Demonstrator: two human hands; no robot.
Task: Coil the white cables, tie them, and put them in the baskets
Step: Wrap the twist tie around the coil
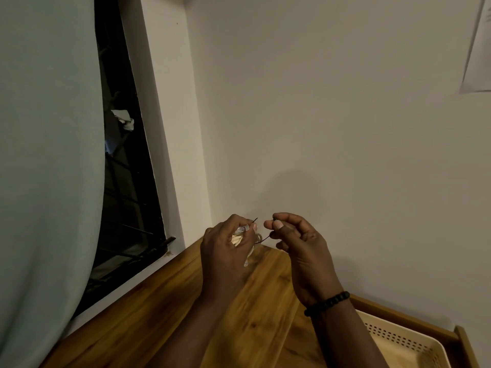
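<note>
white cable [237, 239], black tie [263, 239], brown wood table [164, 309]

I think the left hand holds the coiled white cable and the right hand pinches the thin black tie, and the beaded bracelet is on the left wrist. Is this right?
Not quite: the head view shows the beaded bracelet on the right wrist. The rest stands: the left hand holds the coiled white cable, and the right hand pinches the thin black tie.
</note>
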